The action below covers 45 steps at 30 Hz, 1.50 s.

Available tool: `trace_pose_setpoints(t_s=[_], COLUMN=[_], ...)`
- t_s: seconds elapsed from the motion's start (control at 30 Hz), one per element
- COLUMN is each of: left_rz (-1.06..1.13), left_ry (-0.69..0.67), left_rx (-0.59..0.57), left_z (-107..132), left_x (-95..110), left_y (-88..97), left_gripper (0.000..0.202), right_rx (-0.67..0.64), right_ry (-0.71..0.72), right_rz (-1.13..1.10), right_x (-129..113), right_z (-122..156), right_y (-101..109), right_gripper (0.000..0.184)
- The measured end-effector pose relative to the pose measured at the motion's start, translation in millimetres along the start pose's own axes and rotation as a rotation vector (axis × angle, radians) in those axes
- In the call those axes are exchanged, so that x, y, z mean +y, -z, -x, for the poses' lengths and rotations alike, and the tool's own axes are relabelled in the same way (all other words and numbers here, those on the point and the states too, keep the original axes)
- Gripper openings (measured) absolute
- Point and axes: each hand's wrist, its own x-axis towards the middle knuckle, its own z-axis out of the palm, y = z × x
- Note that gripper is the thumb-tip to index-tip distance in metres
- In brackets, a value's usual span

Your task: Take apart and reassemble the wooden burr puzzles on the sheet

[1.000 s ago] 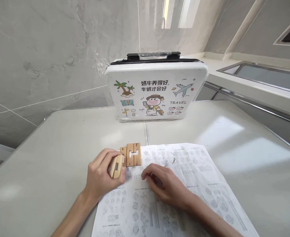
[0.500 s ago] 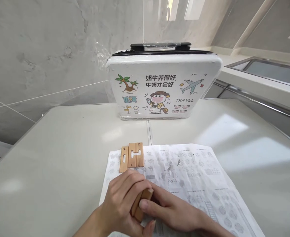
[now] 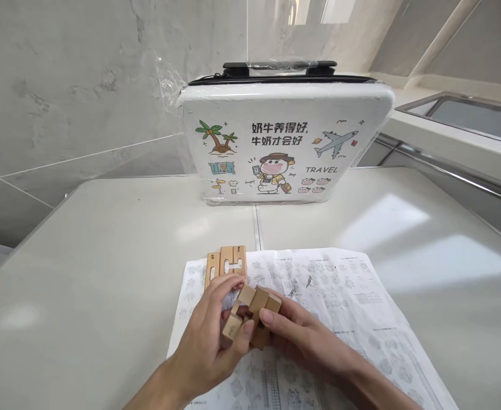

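The printed sheet [image 3: 340,302] lies on a pale bench [image 3: 105,273] and serves as the landmark for all positions. A wooden block assembly [image 3: 259,300], made up of several short bars set against one another around a small gap, is held tilted above the sheet, left of its middle. The left hand [image 3: 210,336] grips the assembly's left side, its thumb on the near face beside a bar end bearing a dark mark. The right hand [image 3: 306,333] grips the right side, its thumb lying across the upper bars. Both hands are thus closed on the same object. At the sheet's far left corner, partly past its edge, lie a slotted wooden piece [image 3: 212,263] marked "2" and, touching it on the right, a notched wooden pair [image 3: 232,254], one bar marked "3"; the left hand covers their near ends. Beyond the sheet's far edge, and apart from it, a white case [image 3: 284,99] in clear plastic stands upright.
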Motion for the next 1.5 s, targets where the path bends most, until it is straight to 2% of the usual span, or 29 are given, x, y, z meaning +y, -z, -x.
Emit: trace_pose_setpoints(t_s=[0.23,0.3,0.53,0.6,0.87,1.03,1.2,1.5], left_rz=[-0.017,0.029,0.241,0.327,0.581,0.69,0.71,0.66], left_ry=[0.015,0.071,0.389,0.433,0.507,0.532,0.521,0.518], left_rx=[-0.046,-0.052,-0.091,-0.1,-0.084,-0.181,-0.225,-0.257], left_z=[-3.4,-4.4,-6.8,-7.0,-8.4,-12.8,-13.1,-11.6], left_x=[4.5,6.5,12.6,12.7,12.2,16.4,14.3,12.4], left_y=[2.2,2.9,4.7,3.9,-0.3,5.0,5.2,3.6], left_gripper=[0.027,0.024,0.035,0.035,0.035,0.037,0.033,0.045], right_rx=[0.071,0.098,0.156,0.178,0.24,0.247,0.238,0.295], right_ry=[0.059,0.081,0.161,0.168,0.108,0.121,0.124,0.147], right_rz=[0.094,0.147,0.265,0.285,0.265,0.232,0.314,0.497], right_x=[-3.8,-4.3,-4.8,-5.2,-3.5,-4.3,-8.4,-10.3], right_z=[-0.9,-2.1,-4.4,-4.6,-3.4,-2.2,-2.1,0.0], right_y=[5.2,7.0,6.0,5.6,12.7,15.1,14.8,13.1], right_gripper=[0.029,0.028,0.032,0.033,0.044,0.034,0.031,0.033])
